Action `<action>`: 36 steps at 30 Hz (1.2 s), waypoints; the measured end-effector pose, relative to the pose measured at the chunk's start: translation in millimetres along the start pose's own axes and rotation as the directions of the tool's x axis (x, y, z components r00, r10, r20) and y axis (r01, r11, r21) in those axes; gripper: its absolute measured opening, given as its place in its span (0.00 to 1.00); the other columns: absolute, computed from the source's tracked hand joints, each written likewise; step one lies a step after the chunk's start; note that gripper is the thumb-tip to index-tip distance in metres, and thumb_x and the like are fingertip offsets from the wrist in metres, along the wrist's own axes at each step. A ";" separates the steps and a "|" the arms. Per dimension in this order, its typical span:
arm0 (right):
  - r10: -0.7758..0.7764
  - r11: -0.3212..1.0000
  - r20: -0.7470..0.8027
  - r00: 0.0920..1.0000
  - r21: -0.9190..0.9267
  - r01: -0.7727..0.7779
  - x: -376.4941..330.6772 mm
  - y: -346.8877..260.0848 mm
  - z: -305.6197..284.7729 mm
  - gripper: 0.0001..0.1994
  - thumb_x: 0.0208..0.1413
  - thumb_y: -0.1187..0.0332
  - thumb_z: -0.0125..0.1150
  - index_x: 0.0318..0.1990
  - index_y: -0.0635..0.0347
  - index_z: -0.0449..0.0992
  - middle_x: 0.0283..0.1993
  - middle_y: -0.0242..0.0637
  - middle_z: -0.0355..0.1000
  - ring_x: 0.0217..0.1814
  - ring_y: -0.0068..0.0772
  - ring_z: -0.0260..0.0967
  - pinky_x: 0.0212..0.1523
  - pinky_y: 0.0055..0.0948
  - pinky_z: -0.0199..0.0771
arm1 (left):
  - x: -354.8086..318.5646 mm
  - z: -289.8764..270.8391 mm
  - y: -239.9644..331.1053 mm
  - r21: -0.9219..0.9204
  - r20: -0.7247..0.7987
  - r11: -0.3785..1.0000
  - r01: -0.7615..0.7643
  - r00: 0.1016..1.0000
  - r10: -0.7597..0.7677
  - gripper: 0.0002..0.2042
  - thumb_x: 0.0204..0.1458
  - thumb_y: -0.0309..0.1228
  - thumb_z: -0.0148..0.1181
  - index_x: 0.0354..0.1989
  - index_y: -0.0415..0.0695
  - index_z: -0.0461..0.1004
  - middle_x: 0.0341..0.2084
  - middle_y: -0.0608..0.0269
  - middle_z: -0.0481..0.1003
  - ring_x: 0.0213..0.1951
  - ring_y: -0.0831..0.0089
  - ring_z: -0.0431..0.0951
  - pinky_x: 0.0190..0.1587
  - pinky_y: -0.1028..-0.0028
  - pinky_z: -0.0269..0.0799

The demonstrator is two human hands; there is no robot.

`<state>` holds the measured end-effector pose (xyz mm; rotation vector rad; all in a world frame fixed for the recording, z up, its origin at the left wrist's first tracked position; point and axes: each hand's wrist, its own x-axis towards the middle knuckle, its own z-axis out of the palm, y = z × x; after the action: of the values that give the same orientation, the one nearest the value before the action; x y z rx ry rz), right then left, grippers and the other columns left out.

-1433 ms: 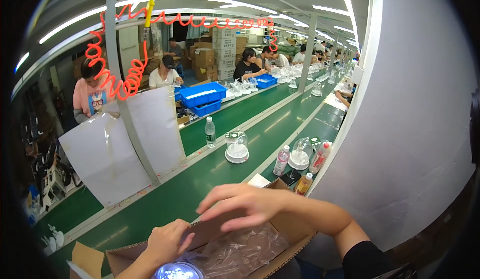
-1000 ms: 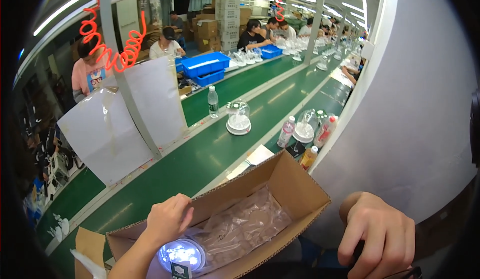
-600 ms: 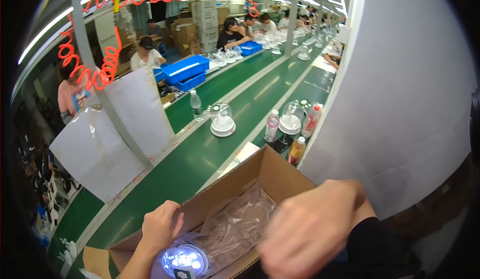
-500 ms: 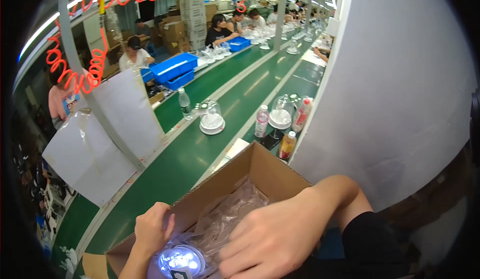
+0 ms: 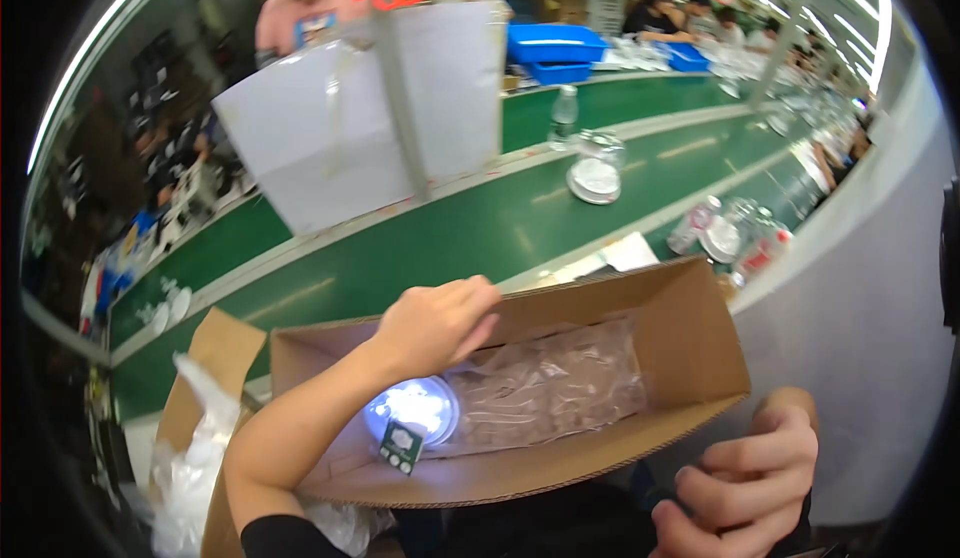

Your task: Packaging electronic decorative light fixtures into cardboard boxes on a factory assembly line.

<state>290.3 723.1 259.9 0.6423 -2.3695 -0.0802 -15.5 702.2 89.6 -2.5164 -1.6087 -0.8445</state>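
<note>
An open cardboard box [image 5: 690, 358] stretches in front of me. My left hand [image 5: 435, 323] is closed over its far rim, with the thumb on the inner side. Inside, a round lamp [image 5: 425, 403] shines white at the left end, and a small green-and-white tag [image 5: 400, 446] lies against it. Clear plastic wrapping [image 5: 550, 388] covers the rest of the box's inside; what lies under it is hard to make out. Beside the box's right near corner hangs my right hand [image 5: 750, 473], its fingers loosely bent and apart, holding nothing visible.
A green conveyor [image 5: 400, 248] runs beyond the box, carrying a clear-domed white lamp [image 5: 595, 178]. Drink bottles [image 5: 693, 226] stand at the right. White boards [image 5: 320, 138] and a post rise across the conveyor, with people behind. A second carton [image 5: 215, 358] holds plastic bags at left.
My right hand has come out of the box to its right side. My view has swung left, so the box now lies more crosswise. The left hand stays at the far rim.
</note>
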 end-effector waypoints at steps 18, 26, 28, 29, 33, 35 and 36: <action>0.393 0.912 0.370 0.842 -0.040 -0.408 -97.4 113.9 189.4 0.32 0.61 0.50 0.67 0.65 0.58 0.66 0.47 0.33 0.76 0.48 0.35 0.78 0.44 0.33 0.81 | -15.7 -4.4 -8.6 0.030 0.056 0.999 0.035 0.998 -0.036 0.15 0.58 0.31 0.67 0.50 0.44 0.71 0.35 0.59 0.80 0.33 0.59 0.83 0.32 0.64 0.78; 0.411 0.904 0.369 0.834 -0.045 -0.425 -96.9 111.5 187.4 0.34 0.61 0.51 0.67 0.69 0.60 0.64 0.47 0.34 0.76 0.48 0.36 0.78 0.42 0.34 0.81 | -20.6 -0.4 -8.7 0.073 0.039 0.995 0.065 0.997 -0.068 0.18 0.57 0.30 0.69 0.53 0.42 0.70 0.39 0.58 0.82 0.33 0.58 0.84 0.34 0.64 0.78; 0.401 0.904 0.383 0.832 -0.017 -0.428 -96.2 111.7 185.2 0.36 0.61 0.52 0.68 0.70 0.60 0.63 0.48 0.35 0.76 0.48 0.36 0.78 0.42 0.35 0.81 | -20.4 1.2 -8.2 0.082 0.031 0.994 0.069 0.997 -0.072 0.19 0.56 0.30 0.69 0.53 0.41 0.70 0.39 0.58 0.82 0.33 0.58 0.84 0.34 0.64 0.78; 0.400 0.904 0.381 0.834 -0.014 -0.427 -96.3 111.7 185.6 0.36 0.61 0.52 0.68 0.70 0.60 0.63 0.48 0.35 0.76 0.48 0.36 0.78 0.42 0.35 0.81 | -21.0 1.6 -7.8 0.097 0.022 0.992 0.078 0.996 -0.081 0.19 0.56 0.30 0.69 0.53 0.41 0.70 0.39 0.57 0.82 0.33 0.58 0.84 0.33 0.64 0.78; 0.388 0.911 0.393 0.833 -0.027 -0.412 -96.2 110.9 183.4 0.37 0.61 0.52 0.68 0.71 0.60 0.62 0.48 0.35 0.75 0.49 0.36 0.78 0.41 0.34 0.81 | -22.6 2.1 -7.3 0.106 0.053 0.987 0.124 0.990 -0.130 0.20 0.56 0.30 0.69 0.54 0.41 0.69 0.39 0.56 0.82 0.33 0.58 0.84 0.34 0.65 0.79; 0.387 0.911 0.401 0.830 -0.029 -0.411 -96.0 110.9 181.4 0.37 0.60 0.52 0.68 0.72 0.60 0.61 0.47 0.35 0.75 0.49 0.36 0.77 0.41 0.34 0.81 | -21.2 2.3 -6.9 0.108 0.053 0.989 0.104 0.993 -0.110 0.20 0.56 0.31 0.69 0.54 0.40 0.69 0.39 0.56 0.83 0.34 0.58 0.85 0.33 0.65 0.79; 0.389 0.908 0.405 0.827 -0.016 -0.419 -96.4 110.9 181.0 0.38 0.60 0.52 0.68 0.72 0.61 0.61 0.47 0.35 0.75 0.49 0.36 0.77 0.41 0.34 0.81 | -21.2 2.9 -6.4 0.113 0.053 0.988 0.107 0.992 -0.113 0.20 0.56 0.31 0.69 0.54 0.40 0.69 0.39 0.56 0.83 0.34 0.58 0.85 0.33 0.65 0.79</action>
<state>192.7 845.7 87.3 0.1424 -2.8705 0.0718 -26.4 688.5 75.7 -2.4196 -1.7749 -0.6753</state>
